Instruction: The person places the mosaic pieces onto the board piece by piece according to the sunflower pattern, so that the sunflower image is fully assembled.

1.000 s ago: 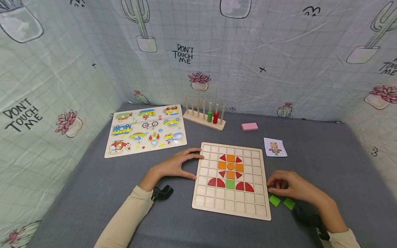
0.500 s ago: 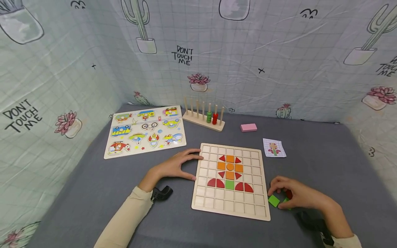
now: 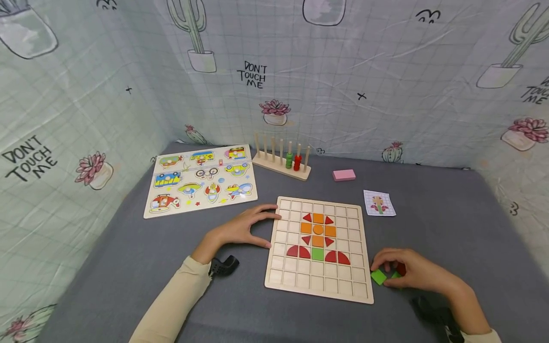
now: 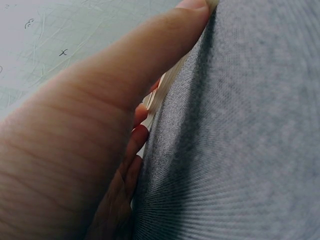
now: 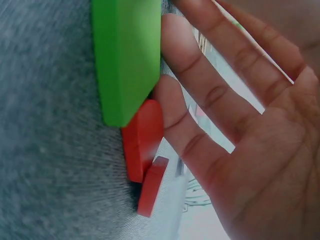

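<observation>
A square wooden grid board [image 3: 296,278] lies on the grey cloth. It bears orange squares, an orange circle, red triangles, red quarter-rounds and one green square [image 3: 317,254]. At the board's left edge rests my left hand [image 3: 246,228], fingers and thumb spread and touching the rim; in the left wrist view the thumb [image 4: 165,37] meets the edge. Right of the board, my right hand [image 3: 413,269] hovers low over loose pieces. A green tile [image 3: 378,277] lies by its fingertips; another is partly covered. In the right wrist view, fingertips touch or nearly touch a green tile [image 5: 135,45], beside red pieces [image 5: 142,140].
A picture card [image 3: 379,203] lies behind the right hand, with a pink block [image 3: 344,175] farther back. A peg stand [image 3: 280,166] with green and red beads stands at the back. A vehicle puzzle board [image 3: 201,190] lies at the left.
My right hand has moved slightly right and toward me, from beside the board's edge to over the green and red pieces. The left hand has stayed on the board's edge.
</observation>
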`<act>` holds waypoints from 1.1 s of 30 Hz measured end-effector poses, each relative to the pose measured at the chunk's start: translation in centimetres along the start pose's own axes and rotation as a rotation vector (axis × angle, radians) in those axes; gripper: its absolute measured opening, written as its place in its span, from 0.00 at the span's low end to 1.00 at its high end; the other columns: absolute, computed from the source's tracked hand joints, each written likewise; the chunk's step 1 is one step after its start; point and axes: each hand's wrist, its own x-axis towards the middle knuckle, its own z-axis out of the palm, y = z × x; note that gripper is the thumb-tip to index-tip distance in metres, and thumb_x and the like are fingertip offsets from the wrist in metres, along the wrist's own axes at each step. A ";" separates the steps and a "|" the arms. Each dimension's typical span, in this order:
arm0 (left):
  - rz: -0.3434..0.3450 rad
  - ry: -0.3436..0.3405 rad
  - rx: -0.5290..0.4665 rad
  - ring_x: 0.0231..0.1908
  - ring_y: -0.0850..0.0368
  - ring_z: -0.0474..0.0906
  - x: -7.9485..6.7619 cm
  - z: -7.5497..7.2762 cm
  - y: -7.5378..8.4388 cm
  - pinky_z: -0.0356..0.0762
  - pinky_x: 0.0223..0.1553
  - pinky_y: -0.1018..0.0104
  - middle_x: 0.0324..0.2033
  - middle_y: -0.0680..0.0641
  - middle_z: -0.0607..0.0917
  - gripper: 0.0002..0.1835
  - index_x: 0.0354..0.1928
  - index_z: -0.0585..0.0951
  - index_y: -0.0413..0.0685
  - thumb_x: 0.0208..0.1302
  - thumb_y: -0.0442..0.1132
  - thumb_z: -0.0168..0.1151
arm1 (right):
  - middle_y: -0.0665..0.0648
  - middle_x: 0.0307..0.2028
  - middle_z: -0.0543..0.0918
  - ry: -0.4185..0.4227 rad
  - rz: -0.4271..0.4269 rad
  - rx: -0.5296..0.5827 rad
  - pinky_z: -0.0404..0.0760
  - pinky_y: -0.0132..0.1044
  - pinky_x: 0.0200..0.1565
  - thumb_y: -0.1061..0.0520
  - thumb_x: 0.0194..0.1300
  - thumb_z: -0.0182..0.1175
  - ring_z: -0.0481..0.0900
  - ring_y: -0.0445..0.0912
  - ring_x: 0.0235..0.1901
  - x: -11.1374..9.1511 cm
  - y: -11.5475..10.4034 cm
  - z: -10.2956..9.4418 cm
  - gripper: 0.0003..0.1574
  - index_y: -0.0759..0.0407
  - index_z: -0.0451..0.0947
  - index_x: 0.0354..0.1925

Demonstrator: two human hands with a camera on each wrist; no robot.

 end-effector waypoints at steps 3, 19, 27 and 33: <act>0.001 0.001 0.010 0.72 0.48 0.54 0.1 0.0 -0.1 0.54 0.68 0.43 0.73 0.52 0.58 0.39 0.69 0.70 0.60 0.54 0.53 0.74 | 0.50 0.38 0.79 0.024 -0.014 -0.004 0.74 0.28 0.25 0.65 0.56 0.71 0.73 0.40 0.30 -0.1 0.1 0.0 0.18 0.52 0.80 0.44; 0.022 0.007 0.013 0.72 0.48 0.54 0.1 0.2 -0.3 0.55 0.68 0.43 0.73 0.51 0.59 0.39 0.69 0.70 0.59 0.55 0.52 0.74 | 0.50 0.38 0.79 0.135 -0.038 -0.049 0.74 0.29 0.25 0.69 0.55 0.70 0.74 0.40 0.29 -0.4 0.3 0.1 0.20 0.54 0.81 0.44; 0.025 0.010 0.016 0.72 0.48 0.54 0.0 0.1 -0.3 0.55 0.67 0.43 0.73 0.52 0.59 0.39 0.69 0.70 0.60 0.55 0.53 0.74 | 0.54 0.40 0.80 0.175 -0.133 -0.017 0.74 0.30 0.26 0.74 0.49 0.71 0.74 0.41 0.30 0.4 0.5 0.9 0.25 0.58 0.81 0.46; 0.029 0.011 0.012 0.72 0.48 0.54 0.0 0.2 -0.3 0.55 0.67 0.43 0.73 0.52 0.58 0.39 0.69 0.70 0.60 0.55 0.53 0.73 | 0.55 0.40 0.79 0.130 -0.167 0.024 0.75 0.33 0.28 0.73 0.50 0.71 0.75 0.42 0.30 1.8 0.4 1.6 0.24 0.58 0.81 0.46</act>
